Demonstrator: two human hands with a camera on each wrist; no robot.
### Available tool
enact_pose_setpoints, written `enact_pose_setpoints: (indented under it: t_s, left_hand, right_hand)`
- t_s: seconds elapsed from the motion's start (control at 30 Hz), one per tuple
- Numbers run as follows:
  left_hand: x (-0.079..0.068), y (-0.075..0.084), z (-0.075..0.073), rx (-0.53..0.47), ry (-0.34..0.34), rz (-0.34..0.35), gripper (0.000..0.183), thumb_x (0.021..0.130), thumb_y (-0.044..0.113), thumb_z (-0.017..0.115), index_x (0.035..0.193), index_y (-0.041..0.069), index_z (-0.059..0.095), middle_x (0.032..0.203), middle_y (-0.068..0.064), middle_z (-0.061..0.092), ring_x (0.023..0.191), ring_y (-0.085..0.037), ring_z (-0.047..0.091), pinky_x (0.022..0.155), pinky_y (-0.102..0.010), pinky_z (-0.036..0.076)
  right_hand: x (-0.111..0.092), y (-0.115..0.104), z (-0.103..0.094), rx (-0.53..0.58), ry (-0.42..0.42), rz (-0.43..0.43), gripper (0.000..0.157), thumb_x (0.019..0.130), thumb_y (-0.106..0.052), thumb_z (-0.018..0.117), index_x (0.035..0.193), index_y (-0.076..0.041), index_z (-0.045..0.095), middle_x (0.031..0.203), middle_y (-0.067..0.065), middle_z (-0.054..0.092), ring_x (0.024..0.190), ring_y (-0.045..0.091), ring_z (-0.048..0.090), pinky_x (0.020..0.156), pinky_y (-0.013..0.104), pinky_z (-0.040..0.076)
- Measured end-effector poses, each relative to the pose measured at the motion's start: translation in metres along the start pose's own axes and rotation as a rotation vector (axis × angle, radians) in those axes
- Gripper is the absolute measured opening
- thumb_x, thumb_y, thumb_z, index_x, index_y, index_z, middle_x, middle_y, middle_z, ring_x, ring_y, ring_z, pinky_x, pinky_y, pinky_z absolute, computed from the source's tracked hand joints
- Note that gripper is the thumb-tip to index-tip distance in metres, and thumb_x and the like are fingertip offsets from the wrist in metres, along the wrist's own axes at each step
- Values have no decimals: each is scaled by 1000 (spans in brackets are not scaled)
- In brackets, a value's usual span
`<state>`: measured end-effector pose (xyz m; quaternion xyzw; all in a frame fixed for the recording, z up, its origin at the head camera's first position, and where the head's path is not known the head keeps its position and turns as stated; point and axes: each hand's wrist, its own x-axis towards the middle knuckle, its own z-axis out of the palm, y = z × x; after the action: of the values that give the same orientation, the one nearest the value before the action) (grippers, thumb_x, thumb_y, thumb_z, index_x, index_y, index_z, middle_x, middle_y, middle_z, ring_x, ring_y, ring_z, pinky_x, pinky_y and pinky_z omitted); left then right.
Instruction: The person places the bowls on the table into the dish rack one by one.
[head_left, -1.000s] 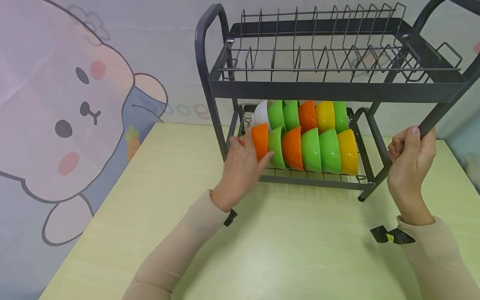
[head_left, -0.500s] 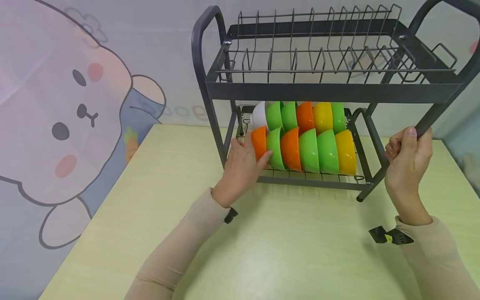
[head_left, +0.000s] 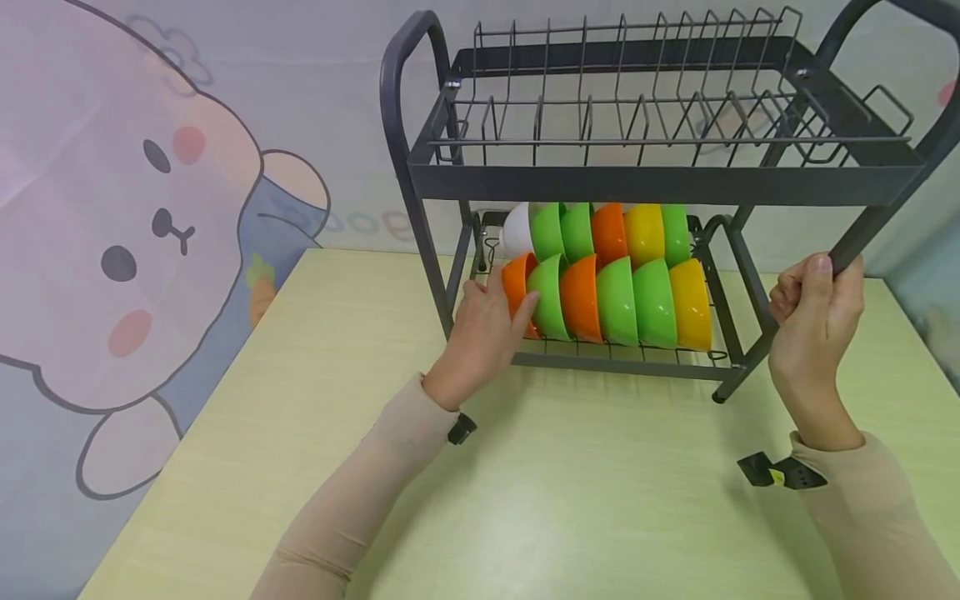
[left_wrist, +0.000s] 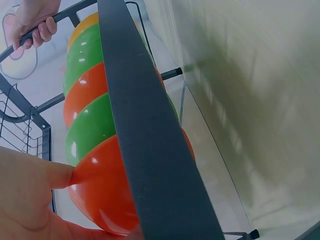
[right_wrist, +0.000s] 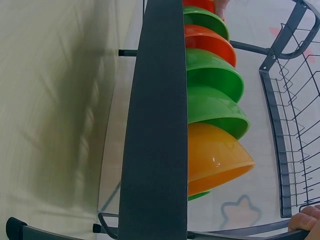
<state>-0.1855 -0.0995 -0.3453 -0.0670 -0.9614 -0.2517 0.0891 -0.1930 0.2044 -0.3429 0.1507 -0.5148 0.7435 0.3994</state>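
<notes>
At the left end of the front row, my left hand [head_left: 480, 337] holds an orange bowl [head_left: 516, 283], thumb on its near side. The left wrist view shows the thumb pressed on this orange bowl [left_wrist: 100, 175], which sits against a green bowl [left_wrist: 90, 130]. Its other fingers are mostly hidden behind the bowl. My right hand [head_left: 817, 333] grips the right front leg of a dark metal dish rack [head_left: 660, 185]. On the lower tier, green, orange and yellow bowls stand on edge in two rows, with a white bowl [head_left: 516, 233] at the back left.
The upper tier's wire basket [head_left: 622, 121] hangs over the bowls. A dark front rail [head_left: 600, 364] runs along the lower tier. The rack stands on a pale wooden table [head_left: 570, 500], before a cartoon-printed backdrop [head_left: 202, 292].
The orange bowl in my left hand has settled slightly lower and tilted toward the green bowl beside it. My left thumb shifted a little; my right hand keeps its grip on the leg.
</notes>
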Motion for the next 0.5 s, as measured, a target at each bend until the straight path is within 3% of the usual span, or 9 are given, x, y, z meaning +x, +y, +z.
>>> enact_pose_setpoints:
  t_s: [0.5]
  left_hand:
    - [-2,-2,-3,-54,-47,-3,73,106,44,43,151,-11,24,128,-31,53,113,-38,54,101,-47,47]
  right_hand:
    - [0,-1,-2,3,-25,5,22,103,-6,40,81,-3,46,58,6,35,46,11,28,41,20,16]
